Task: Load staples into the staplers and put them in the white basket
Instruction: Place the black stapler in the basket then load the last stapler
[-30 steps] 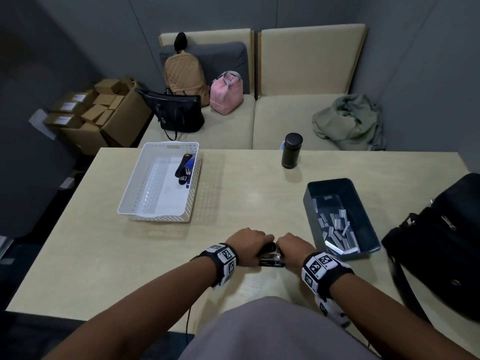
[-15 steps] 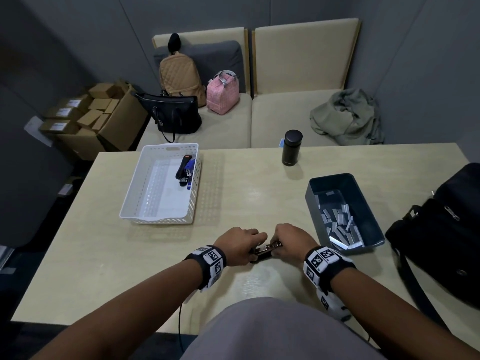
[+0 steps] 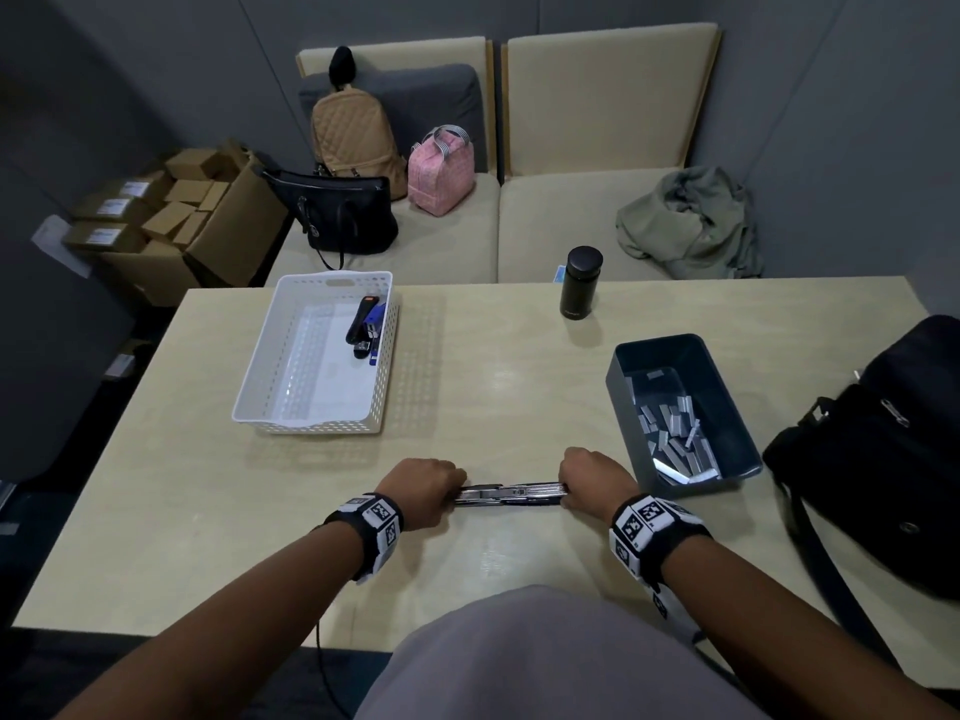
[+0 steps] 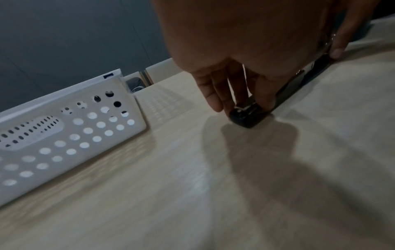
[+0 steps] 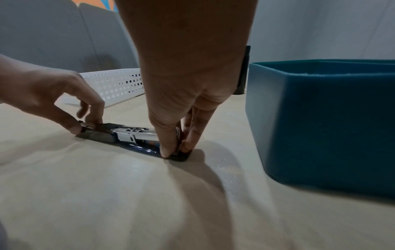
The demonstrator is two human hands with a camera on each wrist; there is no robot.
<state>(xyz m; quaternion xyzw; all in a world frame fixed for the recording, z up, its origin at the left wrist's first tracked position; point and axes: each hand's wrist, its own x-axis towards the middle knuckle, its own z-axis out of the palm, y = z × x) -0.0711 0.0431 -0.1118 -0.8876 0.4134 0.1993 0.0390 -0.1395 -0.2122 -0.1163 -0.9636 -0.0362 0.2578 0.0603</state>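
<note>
left hand (image 3: 427,485) pinches one end of the opened-flat stapler (image 3: 511,495); right hand (image 3: 592,475) pinches the other | stapler lies on table (image 3: 493,387)

A: Dim room; overhead light puts pale glare on the light wooden desk (image 3: 519,387). Head view bows at its edges.
B: Wrist views soft and smeared; broad hand shadows fall toward the cameras.

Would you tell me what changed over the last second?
The left hand and right hand moved apart, swinging the black and chrome stapler open flat on the table; both grip its ends. The white perforated basket and dark staple bin stayed put.
</note>
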